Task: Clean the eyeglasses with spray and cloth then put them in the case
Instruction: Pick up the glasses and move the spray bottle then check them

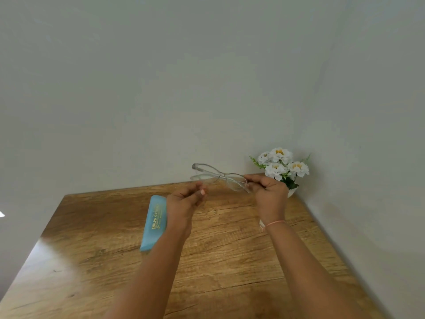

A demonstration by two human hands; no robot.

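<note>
Two hands meet at frame centre: the right hand (pixel 268 192) pinches one end of the single pair of clear glasses (pixel 219 177), held above the table, while the left hand (pixel 186 201) is loosely curled just below their other end, apparently not touching. One wooden table (pixel 230 261) fills the lower frame, set into a corner of plain pale walls (pixel 161 88). One blue case (pixel 154 223) lies closed left of centre, and one pot of white flowers (pixel 282 168) stands in the corner at right.
</note>
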